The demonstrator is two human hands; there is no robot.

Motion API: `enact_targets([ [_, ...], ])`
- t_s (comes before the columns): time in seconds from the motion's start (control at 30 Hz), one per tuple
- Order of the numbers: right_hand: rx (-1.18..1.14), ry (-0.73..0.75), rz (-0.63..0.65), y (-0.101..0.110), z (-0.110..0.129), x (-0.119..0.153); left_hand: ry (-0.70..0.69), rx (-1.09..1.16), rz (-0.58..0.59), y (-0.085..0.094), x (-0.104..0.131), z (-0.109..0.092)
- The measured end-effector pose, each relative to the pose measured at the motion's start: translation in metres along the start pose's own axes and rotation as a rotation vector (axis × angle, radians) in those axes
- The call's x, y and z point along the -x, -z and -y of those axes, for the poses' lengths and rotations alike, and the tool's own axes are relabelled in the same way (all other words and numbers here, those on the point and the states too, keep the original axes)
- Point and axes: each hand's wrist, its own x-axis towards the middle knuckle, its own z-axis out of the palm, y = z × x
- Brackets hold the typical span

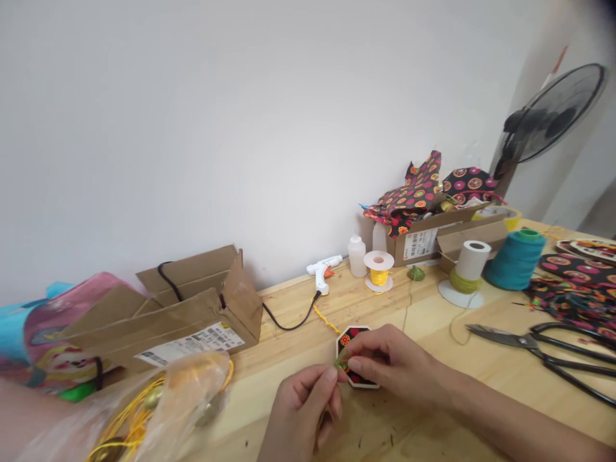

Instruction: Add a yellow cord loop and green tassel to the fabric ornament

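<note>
My left hand (308, 404) is closed, thumb and fingers pinching a thin green cord (341, 357) near the front middle of the table. On the other side of the cord, my right hand (385, 362) pinches it between thumb and fingertips, close to the left fingertips. Behind and under the hands lies an octagonal piece (359, 378) with a pale rim and dark floral fabric. A twisted yellow cord (327, 319) runs from its top edge toward the glue gun.
Black-handled scissors (534, 343) lie at the right. Behind stand a glue gun (320, 276), yellow spool (378, 277), green cord spool (465, 282) and teal thread cone (516, 260). At left are an open carton (231, 305) and a plastic bag of yellow cords (183, 391).
</note>
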Motion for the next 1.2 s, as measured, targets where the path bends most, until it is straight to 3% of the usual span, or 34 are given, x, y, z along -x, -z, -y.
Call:
enact_targets([
  [0.1, 0.393, 0.191, -0.038, -0.005, 0.005, 0.002, -0.06, -0.145, -0.102, 0.004, -0.002, 0.001],
  [0.2, 0.741, 0.306, -0.067, -0.009, 0.008, 0.006, -0.205, -0.41, -0.182, 0.004, -0.001, 0.0],
  [0.3, 0.924, 0.363, -0.09, -0.008, 0.009, 0.008, -0.306, -0.627, -0.162, 0.0, 0.002, -0.004],
  [0.47, 0.78, 0.353, -0.115, 0.003, 0.006, 0.005, -0.432, -0.831, 0.011, -0.005, 0.008, -0.008],
  [0.67, 0.336, 0.182, -0.121, 0.0, -0.004, -0.003, -0.609, -0.866, -0.003, -0.002, 0.008, -0.008],
  [0.73, 0.385, 0.219, -0.101, -0.005, -0.004, -0.002, -0.604, -0.85, -0.037, 0.0, 0.006, -0.007],
  [0.87, 0.705, 0.352, -0.106, -0.011, 0.0, 0.005, -0.545, -0.878, -0.12, 0.005, 0.0, -0.004],
  [1.0, 0.944, 0.445, -0.104, -0.009, 0.007, 0.011, -0.511, -0.942, -0.071, 0.004, -0.001, -0.004],
  [1.1, 0.877, 0.451, -0.125, -0.002, 0.008, 0.011, -0.576, -0.999, -0.025, -0.001, 0.002, -0.004],
  [1.2, 0.624, 0.36, -0.155, 0.002, 0.006, 0.006, -0.674, -1.016, 0.021, -0.003, 0.005, -0.005],
])
